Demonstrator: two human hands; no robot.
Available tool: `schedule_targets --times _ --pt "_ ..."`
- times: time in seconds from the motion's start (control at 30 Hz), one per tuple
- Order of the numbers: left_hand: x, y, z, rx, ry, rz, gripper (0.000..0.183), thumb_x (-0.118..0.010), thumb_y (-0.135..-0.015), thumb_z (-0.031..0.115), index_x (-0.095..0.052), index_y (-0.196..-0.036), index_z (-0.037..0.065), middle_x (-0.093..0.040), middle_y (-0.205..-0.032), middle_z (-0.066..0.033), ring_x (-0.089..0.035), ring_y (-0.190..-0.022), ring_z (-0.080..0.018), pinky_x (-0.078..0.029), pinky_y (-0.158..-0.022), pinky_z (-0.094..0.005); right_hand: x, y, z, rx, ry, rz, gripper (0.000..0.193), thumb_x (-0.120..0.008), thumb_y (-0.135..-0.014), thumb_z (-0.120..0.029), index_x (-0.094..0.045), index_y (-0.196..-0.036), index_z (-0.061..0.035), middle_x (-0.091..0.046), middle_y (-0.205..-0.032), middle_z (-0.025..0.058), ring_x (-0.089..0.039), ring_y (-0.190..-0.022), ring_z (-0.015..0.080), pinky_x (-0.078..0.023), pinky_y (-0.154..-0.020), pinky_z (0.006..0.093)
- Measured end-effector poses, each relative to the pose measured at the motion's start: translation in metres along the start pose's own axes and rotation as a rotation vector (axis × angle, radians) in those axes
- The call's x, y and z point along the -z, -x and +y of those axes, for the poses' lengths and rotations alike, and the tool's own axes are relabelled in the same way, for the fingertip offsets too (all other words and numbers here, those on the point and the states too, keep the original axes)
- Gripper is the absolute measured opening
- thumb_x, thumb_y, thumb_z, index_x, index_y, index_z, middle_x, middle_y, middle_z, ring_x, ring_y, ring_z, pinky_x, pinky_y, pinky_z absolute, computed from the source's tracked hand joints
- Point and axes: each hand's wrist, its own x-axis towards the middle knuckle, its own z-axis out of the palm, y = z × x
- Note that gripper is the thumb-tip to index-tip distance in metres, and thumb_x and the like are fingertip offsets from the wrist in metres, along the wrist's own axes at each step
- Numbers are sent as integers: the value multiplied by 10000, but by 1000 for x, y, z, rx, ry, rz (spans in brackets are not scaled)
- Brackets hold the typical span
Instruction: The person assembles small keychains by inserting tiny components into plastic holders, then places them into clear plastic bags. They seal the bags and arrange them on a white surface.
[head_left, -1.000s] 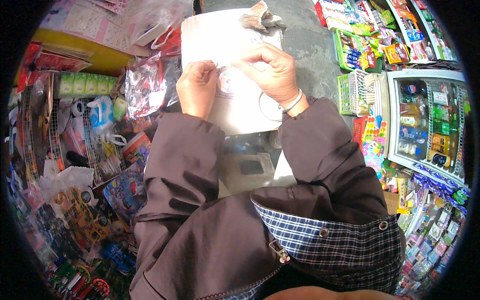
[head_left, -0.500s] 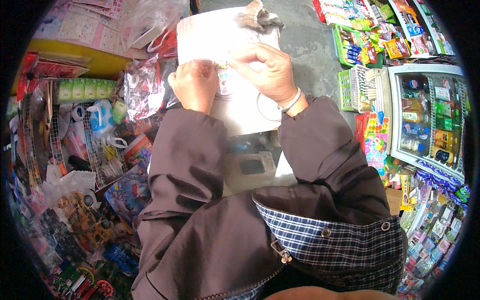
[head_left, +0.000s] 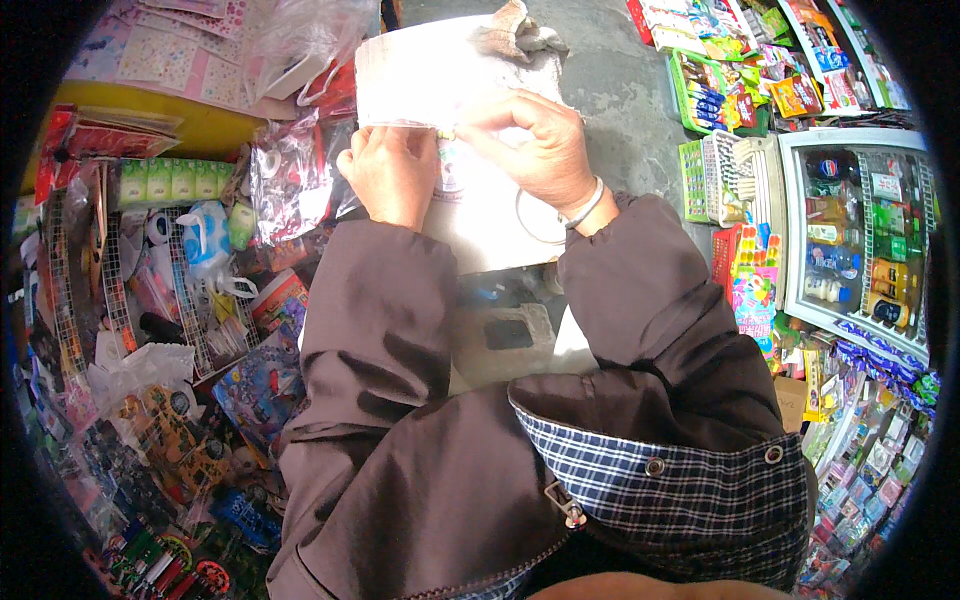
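Several green packets [head_left: 172, 181] stand in a row at the left, with a blue-and-white pack [head_left: 207, 238] just nearer. Next come goods in clear plastic [head_left: 290, 180], then the left hand [head_left: 392, 174], its fingers curled in close together; whether they grip anything cannot be told. Right of its fingertips, a tiny yellowish piece [head_left: 446, 134] sits between the two hands, over a white board [head_left: 480, 228]. A crumpled cloth [head_left: 522, 38] lies at the board's far right corner. The right hand [head_left: 535, 148], a bracelet [head_left: 587, 206] on its wrist, brings thumb and forefinger near the piece; glare hides their hold. Farther right stands a drinks cooler [head_left: 860, 238].
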Motion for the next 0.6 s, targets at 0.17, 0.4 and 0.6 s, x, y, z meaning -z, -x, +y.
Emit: schedule_targets --times 0.17,0.4,0.6 --pt "7 0 -6 -21 88 8 240 -714 -731 259 -697 -907 96 -658 -945 -73 -575 -970 -275 -383 -837 -441 1 1 -1 -17 6 -4 113 -765 -750 -28 -672 -813 -36 -699 -852 61 -671 -812 143 -522 -731 265" --pt "15 -9 -23 13 175 -68 344 -714 -753 279 -693 -1004 44 -595 -1107 -147 -516 -1077 -328 -367 -914 -471 1 0 -1 -3 3 4 110 -766 -750 -32 -673 -809 -40 -698 -843 59 -670 -793 145 -520 -722 266" --pt "4 -10 -10 34 114 -118 339 -725 -732 298 -710 -979 66 -561 -1186 -181 -464 -1176 -341 -331 -968 -488 -2 0 0 31 4 33 111 -769 -745 -71 -672 -798 -62 -670 -789 38 -618 -688 137 -492 -626 259"
